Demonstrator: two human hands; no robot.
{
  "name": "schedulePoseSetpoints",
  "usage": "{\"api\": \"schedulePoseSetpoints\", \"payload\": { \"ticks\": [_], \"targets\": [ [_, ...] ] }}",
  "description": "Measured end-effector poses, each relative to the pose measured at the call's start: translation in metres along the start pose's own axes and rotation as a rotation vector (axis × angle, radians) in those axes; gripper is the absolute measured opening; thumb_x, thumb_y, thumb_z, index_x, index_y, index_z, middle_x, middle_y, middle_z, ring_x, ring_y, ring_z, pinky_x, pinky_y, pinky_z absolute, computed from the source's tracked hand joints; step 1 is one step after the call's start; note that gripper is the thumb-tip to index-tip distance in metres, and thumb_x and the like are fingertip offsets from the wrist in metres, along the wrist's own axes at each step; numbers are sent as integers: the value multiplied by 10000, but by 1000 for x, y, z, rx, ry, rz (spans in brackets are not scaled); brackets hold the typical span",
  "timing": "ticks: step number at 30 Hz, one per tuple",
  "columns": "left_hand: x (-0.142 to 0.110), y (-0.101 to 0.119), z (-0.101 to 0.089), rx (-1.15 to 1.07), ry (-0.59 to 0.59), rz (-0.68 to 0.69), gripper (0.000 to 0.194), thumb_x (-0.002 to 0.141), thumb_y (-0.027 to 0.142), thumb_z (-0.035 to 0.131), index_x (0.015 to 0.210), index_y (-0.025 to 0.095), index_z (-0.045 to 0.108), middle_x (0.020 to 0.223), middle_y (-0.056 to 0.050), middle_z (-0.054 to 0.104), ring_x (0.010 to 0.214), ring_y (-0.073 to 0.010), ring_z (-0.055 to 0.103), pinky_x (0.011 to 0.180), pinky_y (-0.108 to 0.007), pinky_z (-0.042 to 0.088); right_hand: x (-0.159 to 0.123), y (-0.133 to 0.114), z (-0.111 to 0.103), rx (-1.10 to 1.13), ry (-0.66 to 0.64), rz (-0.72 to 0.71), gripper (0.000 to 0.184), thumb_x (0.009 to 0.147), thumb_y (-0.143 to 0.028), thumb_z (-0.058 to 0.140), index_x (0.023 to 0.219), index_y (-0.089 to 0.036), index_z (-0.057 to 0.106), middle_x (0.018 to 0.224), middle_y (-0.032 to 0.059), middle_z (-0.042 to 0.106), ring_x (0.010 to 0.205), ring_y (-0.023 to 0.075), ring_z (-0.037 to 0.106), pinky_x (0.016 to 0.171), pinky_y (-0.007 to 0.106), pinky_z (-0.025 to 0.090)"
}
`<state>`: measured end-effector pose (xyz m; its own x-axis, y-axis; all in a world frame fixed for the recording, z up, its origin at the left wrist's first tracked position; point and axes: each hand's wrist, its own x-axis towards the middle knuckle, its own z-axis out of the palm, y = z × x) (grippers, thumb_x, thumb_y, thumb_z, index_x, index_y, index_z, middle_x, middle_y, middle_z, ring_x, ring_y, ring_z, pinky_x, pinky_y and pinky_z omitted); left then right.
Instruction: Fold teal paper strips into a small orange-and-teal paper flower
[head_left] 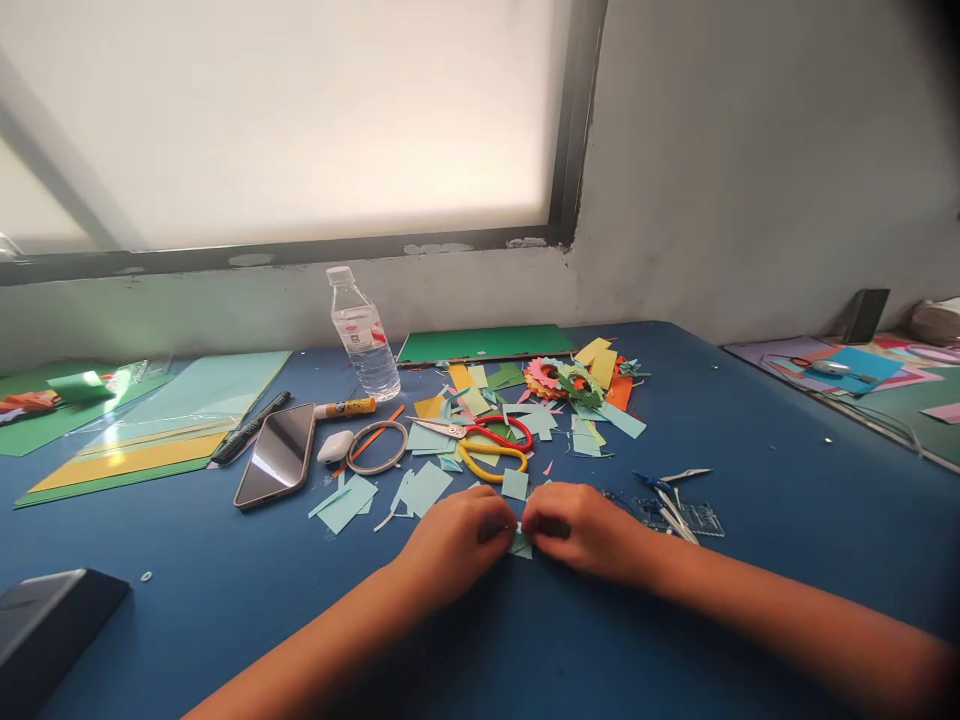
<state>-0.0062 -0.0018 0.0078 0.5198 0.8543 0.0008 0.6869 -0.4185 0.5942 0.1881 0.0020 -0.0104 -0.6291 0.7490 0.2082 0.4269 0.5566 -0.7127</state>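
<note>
My left hand [457, 545] and my right hand [581, 528] rest on the blue table [750, 470], fingertips meeting. Both pinch a small light-blue piece of paper [520, 543] between them; most of it is hidden by the fingers. Just beyond the hands lie several light-blue paper scraps [424, 487] and two pairs of scissors, one red-handled [499, 430] and one yellow-handled [491, 460]. A compass and clear ruler [679, 510] lie right of my right hand.
A phone [276, 455], white earbud case [334, 446], tape ring [376, 446], glue stick [345, 408] and pen [250, 428] lie left of centre. A water bottle [364, 335] stands behind them. Coloured sheets [172, 420] lie left; cut paper shapes [570, 382] behind.
</note>
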Motion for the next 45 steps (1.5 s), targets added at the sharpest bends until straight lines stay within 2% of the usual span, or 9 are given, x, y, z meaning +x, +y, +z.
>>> {"api": "schedulePoseSetpoints", "payload": {
  "ticks": [3, 5, 9, 12, 16, 23, 30, 38, 45],
  "targets": [
    [-3, -6, 1, -10, 42, 61, 152, 731, 131, 546, 749, 201, 680, 751, 0, 606, 586, -112, 520, 555, -209, 382, -4, 0, 3, 14, 2, -45, 81, 774, -172, 616, 834, -161, 669, 883, 65, 642, 853, 188, 576, 788, 267, 432],
    [-5, -8, 3, -32, 82, 92, 144, 732, 136, 550, 757, 196, 678, 740, -1, 611, 576, -107, 514, 554, -207, 388, -5, -2, 3, 22, 23, -31, 110, 799, -238, 623, 870, -165, 666, 897, 63, 641, 854, 186, 577, 785, 268, 437],
    [-7, -4, 5, -96, 190, 112, 135, 764, 160, 525, 784, 185, 656, 700, -2, 618, 610, -114, 538, 562, -200, 419, -3, -8, 1, 32, 106, 62, 180, 864, -284, 548, 925, -145, 645, 865, 64, 639, 751, 172, 571, 680, 264, 447],
    [-7, 3, 7, -142, 265, 106, 128, 768, 154, 513, 786, 173, 638, 739, -21, 644, 674, -129, 583, 557, -198, 439, -3, -13, -2, 64, 104, 80, 240, 869, -357, 545, 883, -142, 651, 819, 42, 642, 714, 163, 574, 630, 238, 443],
    [-7, 8, 9, -190, 313, 106, 121, 757, 154, 510, 763, 174, 630, 771, -29, 662, 693, -137, 610, 551, -200, 462, -4, -14, -4, 95, 91, 77, 349, 936, -369, 416, 815, -137, 646, 713, 15, 625, 677, 154, 575, 603, 222, 439],
    [-6, 11, 6, -251, 253, 65, 154, 796, 202, 508, 836, 155, 649, 779, -42, 670, 721, -145, 631, 573, -186, 491, -4, -12, -2, 28, 137, 62, 201, 883, -262, 511, 791, -145, 645, 734, 30, 644, 678, 158, 578, 609, 232, 425],
    [19, 1, -4, -256, 185, 20, 127, 752, 197, 563, 778, 144, 676, 711, -31, 671, 666, -143, 602, 574, -199, 454, 18, 1, -12, -88, 137, -41, 133, 806, -159, 537, 791, -161, 670, 755, 51, 642, 718, 180, 577, 658, 269, 420],
    [33, -11, -2, -336, 172, -74, 169, 762, 241, 536, 721, 121, 648, 668, -41, 650, 596, -141, 563, 514, -203, 417, 29, 18, -9, -30, 186, -19, 156, 838, -172, 489, 784, -168, 635, 719, 29, 640, 649, 142, 581, 599, 229, 433],
    [34, -13, -1, -436, 147, -129, 145, 742, 257, 564, 721, 146, 655, 664, -27, 653, 572, -130, 554, 513, -200, 409, 28, 24, -4, -54, 184, -86, 116, 820, -167, 492, 796, -176, 605, 741, 41, 637, 676, 152, 581, 623, 246, 441]
  ]
}}
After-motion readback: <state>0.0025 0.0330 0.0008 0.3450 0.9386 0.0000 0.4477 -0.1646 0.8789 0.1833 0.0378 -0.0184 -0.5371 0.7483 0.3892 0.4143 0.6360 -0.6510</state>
